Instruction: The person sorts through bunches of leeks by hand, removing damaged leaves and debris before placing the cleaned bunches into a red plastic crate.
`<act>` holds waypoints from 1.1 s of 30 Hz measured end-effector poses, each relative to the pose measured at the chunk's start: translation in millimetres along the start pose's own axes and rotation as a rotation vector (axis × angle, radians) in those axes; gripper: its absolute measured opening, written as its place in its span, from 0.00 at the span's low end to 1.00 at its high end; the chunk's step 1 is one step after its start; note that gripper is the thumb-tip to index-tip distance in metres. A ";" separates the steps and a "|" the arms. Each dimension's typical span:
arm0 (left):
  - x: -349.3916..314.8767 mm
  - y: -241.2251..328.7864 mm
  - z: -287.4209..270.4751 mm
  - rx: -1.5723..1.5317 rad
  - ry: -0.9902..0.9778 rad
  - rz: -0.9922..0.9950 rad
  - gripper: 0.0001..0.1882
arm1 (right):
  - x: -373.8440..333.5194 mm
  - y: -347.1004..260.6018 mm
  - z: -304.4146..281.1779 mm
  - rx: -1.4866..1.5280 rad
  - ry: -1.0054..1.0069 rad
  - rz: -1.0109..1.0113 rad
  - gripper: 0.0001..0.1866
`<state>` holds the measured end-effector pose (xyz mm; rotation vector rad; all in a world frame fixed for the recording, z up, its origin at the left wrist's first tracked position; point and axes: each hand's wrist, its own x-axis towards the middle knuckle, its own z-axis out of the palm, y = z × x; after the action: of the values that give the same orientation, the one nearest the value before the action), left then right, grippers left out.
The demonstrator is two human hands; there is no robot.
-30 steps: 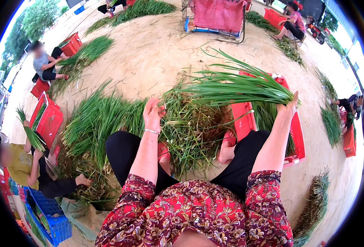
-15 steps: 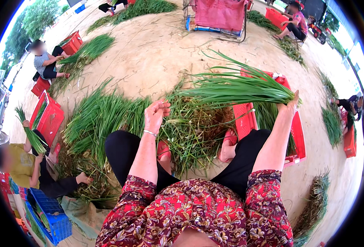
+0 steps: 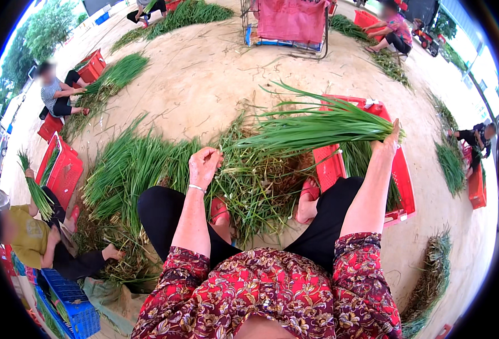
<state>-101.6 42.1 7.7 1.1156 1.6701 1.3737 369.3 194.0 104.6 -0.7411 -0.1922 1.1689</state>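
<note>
My right hand [image 3: 389,139] is closed round the cut ends of a thick bunch of garlic chives [image 3: 323,125]. The long green leaves fan out leftward over a red plastic crate [image 3: 329,169]. More chives [image 3: 358,161] lie inside that crate, partly hidden by the bunch and my forearm. My left hand [image 3: 204,166] hovers over the ground pile, thumb and fingers drawn together; whatever they pinch, if anything, is too small to name. Below it lies a tangle of loose stalks and trimmings [image 3: 255,186], with a heap of chives [image 3: 128,169] at its left.
At the left a co-worker [image 3: 29,231] holds a smaller bunch beside a red crate [image 3: 63,169] and a blue crate [image 3: 80,305]. Other people sit by piles farther off. A metal-framed cart with a pink cloth [image 3: 289,22] stands at the far side. Trimmings [image 3: 430,277] lie at the right.
My left hand has drawn its fingers closer together. My right hand still holds the chives at nearly the same place over the crate. The whole view has shifted slightly.
</note>
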 end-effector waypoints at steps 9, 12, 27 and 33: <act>3.8 -33.1 -7.3 0.846 0.330 0.272 0.04 | -2.3 5.9 6.9 0.056 0.006 -0.015 0.30; 6.7 -26.4 -7.0 0.716 0.354 0.243 0.20 | 1.6 0.3 5.2 0.033 0.020 -0.092 0.28; -67.1 72.0 33.1 -0.292 -1.363 -0.259 0.24 | -195.3 99.5 83.6 -0.856 -1.058 -0.983 0.14; -108.0 10.9 64.2 -1.278 -0.834 -0.466 0.57 | -250.4 134.2 71.7 -0.689 -1.777 -1.131 0.13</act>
<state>0.4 -32.0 4.6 0.3485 0.2242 1.0688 129.3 28.4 133.6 0.1522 -2.2324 0.2766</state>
